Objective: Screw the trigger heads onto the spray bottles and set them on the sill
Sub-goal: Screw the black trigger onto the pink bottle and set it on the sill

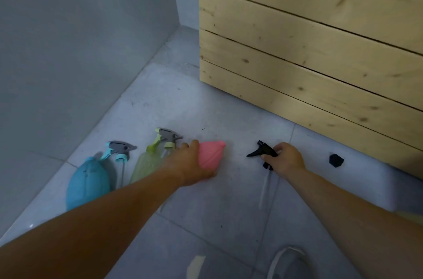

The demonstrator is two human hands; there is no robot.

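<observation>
Grey tile floor (206,221) underfoot, matte and a little speckled with grit, meeting a plain grey wall (80,50) on the far left. Lying on its side near that wall is the blue bottle (88,183), smooth and egg-shaped, and just beside its neck sits a loose trigger head with a teal collar (121,151), grey on top, its thin dip tube trailing toward the camera. Next along, the green bottle (146,164), translucent and pale, also on its side, half hidden behind the left forearm; a trigger head with a lime collar (168,139) lies by its top. Now the left hand (194,164): fingers wrapped over the pink bottle (211,154), a smooth matte cone shape, pressed down on the floor. Across a gap of bare tile, the right hand (286,158) is closed around the black trigger head (263,153), nozzle and lever poking out left, its clear dip tube (265,189) dragging on the tile. Further right, a small black cap-like piece (336,160) sits alone, near the foot of a pale wooden slatted crate (309,50), knotty planks with dark gaps. Bottom edge, a white shoe (286,262).
</observation>
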